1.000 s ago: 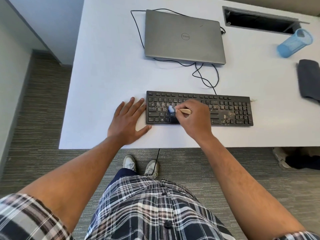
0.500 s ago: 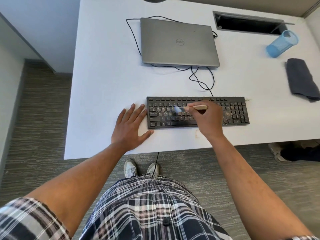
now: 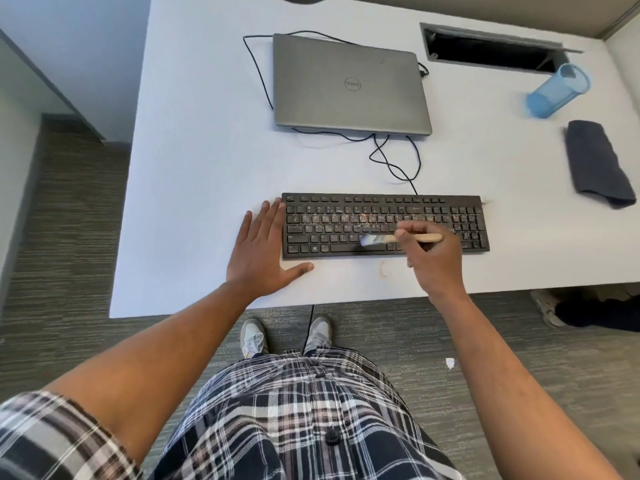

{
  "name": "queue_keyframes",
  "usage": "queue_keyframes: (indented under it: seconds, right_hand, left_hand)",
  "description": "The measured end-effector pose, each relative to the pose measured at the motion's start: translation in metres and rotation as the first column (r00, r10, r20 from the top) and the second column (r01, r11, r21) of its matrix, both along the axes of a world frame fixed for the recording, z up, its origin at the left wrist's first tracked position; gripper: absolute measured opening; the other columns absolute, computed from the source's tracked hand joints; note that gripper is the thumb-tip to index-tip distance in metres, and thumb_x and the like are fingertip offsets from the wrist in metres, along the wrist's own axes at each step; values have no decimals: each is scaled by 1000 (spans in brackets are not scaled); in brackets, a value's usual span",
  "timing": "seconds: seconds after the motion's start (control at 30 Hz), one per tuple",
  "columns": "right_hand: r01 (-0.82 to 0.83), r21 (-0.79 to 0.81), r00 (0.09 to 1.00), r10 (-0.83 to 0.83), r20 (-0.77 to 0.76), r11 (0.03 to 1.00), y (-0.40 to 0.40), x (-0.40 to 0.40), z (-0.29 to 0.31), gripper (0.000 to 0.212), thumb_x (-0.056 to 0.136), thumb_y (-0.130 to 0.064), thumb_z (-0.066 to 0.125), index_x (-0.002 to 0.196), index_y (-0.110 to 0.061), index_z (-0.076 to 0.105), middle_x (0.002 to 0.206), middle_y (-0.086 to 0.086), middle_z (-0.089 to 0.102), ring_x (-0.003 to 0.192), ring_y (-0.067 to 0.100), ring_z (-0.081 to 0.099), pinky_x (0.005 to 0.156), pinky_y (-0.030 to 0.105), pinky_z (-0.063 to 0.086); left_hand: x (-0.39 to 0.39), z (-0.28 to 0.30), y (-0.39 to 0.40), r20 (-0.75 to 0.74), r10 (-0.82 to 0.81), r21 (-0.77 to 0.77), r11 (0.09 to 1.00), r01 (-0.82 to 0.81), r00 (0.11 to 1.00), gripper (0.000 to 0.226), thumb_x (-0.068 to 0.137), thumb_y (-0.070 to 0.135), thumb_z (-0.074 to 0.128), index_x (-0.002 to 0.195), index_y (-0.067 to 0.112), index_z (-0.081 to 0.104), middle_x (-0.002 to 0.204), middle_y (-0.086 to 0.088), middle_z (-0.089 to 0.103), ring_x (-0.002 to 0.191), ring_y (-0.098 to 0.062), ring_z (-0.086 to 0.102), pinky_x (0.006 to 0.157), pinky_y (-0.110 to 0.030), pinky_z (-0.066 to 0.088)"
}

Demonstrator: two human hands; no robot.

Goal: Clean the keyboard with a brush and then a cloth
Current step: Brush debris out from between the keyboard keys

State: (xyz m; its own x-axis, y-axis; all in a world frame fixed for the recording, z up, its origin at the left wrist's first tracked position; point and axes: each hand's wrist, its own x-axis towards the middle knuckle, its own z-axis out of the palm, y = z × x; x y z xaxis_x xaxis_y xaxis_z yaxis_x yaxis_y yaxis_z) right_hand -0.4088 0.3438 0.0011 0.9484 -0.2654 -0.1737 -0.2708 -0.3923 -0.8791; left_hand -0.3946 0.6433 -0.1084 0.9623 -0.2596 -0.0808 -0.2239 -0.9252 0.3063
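Note:
A black keyboard [image 3: 332, 216] speckled with crumbs lies near the front edge of the white desk [image 3: 194, 168]. My right hand [image 3: 436, 261] grips a small wooden-handled brush [image 3: 391, 239], its pale bristles on the lower key rows near the space bar. My left hand [image 3: 263, 254] rests flat on the desk with straight fingers against the keyboard's left end. A folded dark grey cloth [image 3: 595, 164] lies at the far right of the desk.
A closed grey laptop [image 3: 349, 84] sits behind the keyboard, with black cables [image 3: 391, 161] looping between them. A blue mesh cup [image 3: 554, 91] lies tipped at the back right beside an open cable slot [image 3: 485, 53]. A small crumb pile [image 3: 382, 270] lies before the keyboard.
The right hand has carried the brush rightward along the keyboard and down to the lower rows. The left hand has stayed flat at the keyboard's left end. The camera view has shifted.

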Motion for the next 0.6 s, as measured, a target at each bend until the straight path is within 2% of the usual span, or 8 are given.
queue_keyframes:
  seconds: [0.17,0.27,0.37,0.43,0.53,0.6]
  right_hand:
    - [-217,-7,971,215,-108,976,-6,8,-5,16,103,-20,63,100,-18,79,72,3,72,62,15,63,59,35,52]
    - [-306,-67,947,297,-119,950,-5,22,-5,23,105,-27,59,95,-20,78,69,1,72,60,19,65,57,39,52]
    - [-356,-146,931,338,-135,923,4,41,-4,28,105,-33,58,88,-21,76,67,-2,72,64,26,70,64,48,60]
    - [-379,-183,924,362,-123,907,9,53,-4,31,105,-35,55,88,-19,75,67,0,72,64,26,71,67,50,60]
    - [-448,-308,891,449,-70,840,11,61,0,32,107,-34,54,90,-17,76,66,3,71,62,21,69,64,39,57]
    - [-470,-334,867,498,-2,817,7,59,2,31,106,-31,56,90,-17,77,61,-1,68,57,13,63,55,27,46]
  left_hand:
    - [-1,2,-2,5,21,60,998,-22,1000,130,82,97,34,167,9,-11,178,-5,-4,164,-19,-8,132,-50,-3]
    - [-1,2,-5,-3,33,90,995,-33,999,129,84,97,31,167,8,-13,178,-6,-6,164,-20,-10,133,-49,0]
    - [-1,3,-6,-1,43,95,995,-42,999,127,85,96,30,167,8,-11,178,-5,-4,164,-19,-9,133,-49,2]
    - [0,3,-7,4,50,92,995,-50,999,125,85,95,31,168,9,-8,178,-5,-2,164,-18,-8,133,-49,3]
    - [0,4,-8,3,64,97,993,-64,998,124,85,95,32,168,11,-7,178,-4,1,164,-18,-6,133,-48,4]
    - [0,4,-8,7,71,96,993,-71,997,124,86,94,33,169,11,-6,178,-3,2,164,-18,-5,133,-48,4]
